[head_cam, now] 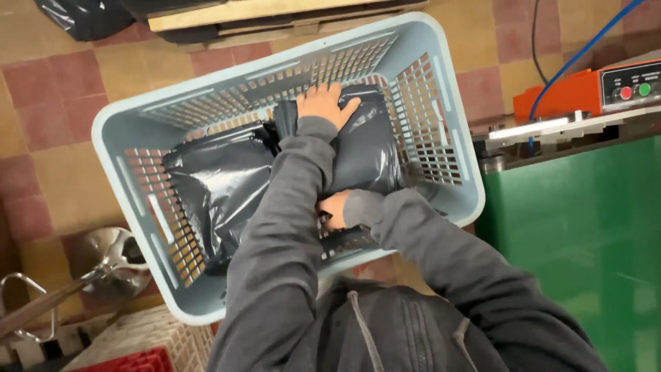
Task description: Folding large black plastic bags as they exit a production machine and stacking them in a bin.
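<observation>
Both hands are down in the pale blue basket (131, 124); your left hand (325, 103) presses flat and unclenched on the dark grey bag (368, 148), your right hand (335, 209) pinches its near edge; keep it flat.

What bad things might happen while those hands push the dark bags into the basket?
The shiny grey bag under the left hand looks slippery and might slide away. The right hand sits by the basket wall, where fingers may catch in the slots. The other bag might get snagged too.
</observation>
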